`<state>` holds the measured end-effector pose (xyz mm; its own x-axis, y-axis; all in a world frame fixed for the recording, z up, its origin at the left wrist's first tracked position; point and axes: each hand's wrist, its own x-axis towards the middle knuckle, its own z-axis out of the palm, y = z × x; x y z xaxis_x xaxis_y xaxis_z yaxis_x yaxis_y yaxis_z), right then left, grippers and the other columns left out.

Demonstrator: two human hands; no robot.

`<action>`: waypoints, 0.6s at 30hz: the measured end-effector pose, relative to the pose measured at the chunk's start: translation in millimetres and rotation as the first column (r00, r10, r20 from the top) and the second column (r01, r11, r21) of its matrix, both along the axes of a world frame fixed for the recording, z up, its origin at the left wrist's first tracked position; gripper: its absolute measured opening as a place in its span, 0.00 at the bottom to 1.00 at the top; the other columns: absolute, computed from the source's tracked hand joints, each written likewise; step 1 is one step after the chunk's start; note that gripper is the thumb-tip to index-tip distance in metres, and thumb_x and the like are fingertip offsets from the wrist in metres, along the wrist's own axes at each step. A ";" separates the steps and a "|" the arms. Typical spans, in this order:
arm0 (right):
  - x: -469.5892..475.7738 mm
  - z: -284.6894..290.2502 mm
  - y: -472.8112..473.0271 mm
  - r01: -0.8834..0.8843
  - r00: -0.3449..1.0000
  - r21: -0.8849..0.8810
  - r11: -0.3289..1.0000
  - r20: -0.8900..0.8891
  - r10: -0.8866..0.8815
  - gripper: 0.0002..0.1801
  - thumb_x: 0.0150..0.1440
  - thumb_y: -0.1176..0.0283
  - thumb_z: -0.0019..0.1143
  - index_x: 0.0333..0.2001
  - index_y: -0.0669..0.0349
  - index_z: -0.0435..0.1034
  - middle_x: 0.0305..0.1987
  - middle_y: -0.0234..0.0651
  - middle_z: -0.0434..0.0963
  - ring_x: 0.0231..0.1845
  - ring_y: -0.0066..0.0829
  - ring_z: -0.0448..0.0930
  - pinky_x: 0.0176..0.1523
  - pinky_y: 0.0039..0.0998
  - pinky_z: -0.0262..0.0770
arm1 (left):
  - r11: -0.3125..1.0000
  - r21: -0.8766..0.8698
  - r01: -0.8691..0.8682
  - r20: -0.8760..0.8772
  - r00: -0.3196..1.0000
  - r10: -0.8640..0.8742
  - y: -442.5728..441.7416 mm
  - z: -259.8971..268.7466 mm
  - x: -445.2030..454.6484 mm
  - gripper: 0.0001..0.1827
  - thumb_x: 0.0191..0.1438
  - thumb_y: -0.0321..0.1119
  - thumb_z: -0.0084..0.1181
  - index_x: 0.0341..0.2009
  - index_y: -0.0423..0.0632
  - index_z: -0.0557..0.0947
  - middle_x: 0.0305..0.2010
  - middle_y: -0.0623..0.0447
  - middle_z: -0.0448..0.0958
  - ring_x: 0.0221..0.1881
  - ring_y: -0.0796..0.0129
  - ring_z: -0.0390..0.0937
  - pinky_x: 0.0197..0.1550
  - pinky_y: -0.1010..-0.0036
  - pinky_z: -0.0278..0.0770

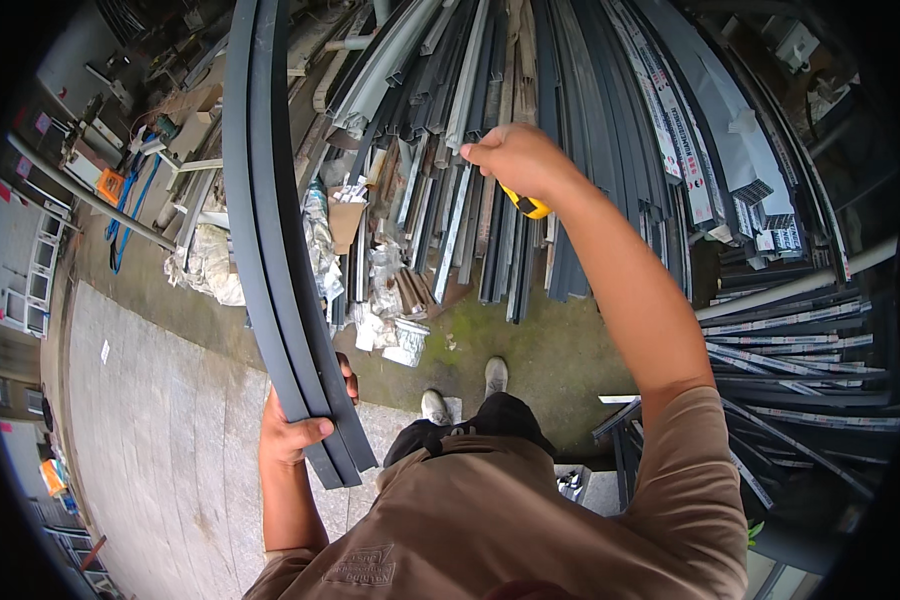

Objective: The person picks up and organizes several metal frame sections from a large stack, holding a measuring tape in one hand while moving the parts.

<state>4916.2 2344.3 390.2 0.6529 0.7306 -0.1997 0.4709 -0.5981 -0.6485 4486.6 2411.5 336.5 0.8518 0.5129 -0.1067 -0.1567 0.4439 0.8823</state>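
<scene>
My left hand (296,427) is wrapped around the near end of a long dark grey metal profile (270,225), thumb on top and fingertips showing past its right edge. The profile has a lengthwise groove and runs upward out of the picture. In front of me, my right hand (521,161) holds a yellow and black tape measure (526,202), mostly covered by the palm. No drawn-out blade can be made out. That hand is over a rack of stacked profiles (495,97), near the end of a white profile (461,112); I cannot tell whether it touches it.
More profiles with printed film (690,150) lie at the right, and a lower stack (795,337) sits beneath a pale pipe (832,274). A white bucket (406,341) and plastic wrapping (385,277) lie below the rack. Concrete paving (157,397) extends left.
</scene>
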 end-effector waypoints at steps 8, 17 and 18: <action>87.2 -52.0 110.5 0.139 0.967 -0.297 0.945 0.248 -0.064 0.20 0.58 0.69 0.53 0.51 0.63 0.82 0.59 0.52 0.82 0.61 0.47 0.83 0.60 0.42 0.79 | 0.990 0.079 -0.113 -0.115 0.986 0.122 -13.2 5.5 -26.0 0.46 0.31 0.30 0.79 0.59 0.39 0.72 0.48 0.43 0.78 0.47 0.56 0.80 0.47 0.62 0.78; 124.5 -64.3 123.9 0.183 0.968 -0.027 0.983 -0.170 -0.185 0.15 0.54 0.70 0.64 0.43 0.69 0.81 0.43 0.45 0.84 0.38 0.38 0.83 0.41 0.40 0.78 | 0.963 0.021 -0.267 -0.128 0.955 0.268 -30.1 1.1 -15.9 0.44 0.31 0.30 0.79 0.56 0.37 0.75 0.48 0.43 0.77 0.45 0.55 0.80 0.46 0.63 0.79; 132.0 -60.3 128.3 0.191 0.955 0.006 0.982 -0.230 -0.185 0.14 0.55 0.71 0.65 0.43 0.68 0.80 0.40 0.42 0.83 0.34 0.35 0.81 0.37 0.39 0.76 | 0.957 0.019 -0.290 -0.125 0.949 0.290 -30.3 -0.1 -14.1 0.44 0.31 0.31 0.79 0.57 0.36 0.74 0.48 0.43 0.77 0.46 0.55 0.80 0.46 0.63 0.80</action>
<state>5048.2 2472.5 329.9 0.7187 0.6065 -0.3400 0.1898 -0.6416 -0.7432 4472.5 2381.2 336.4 0.6464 0.7357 -0.2024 -0.1672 0.3954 0.9032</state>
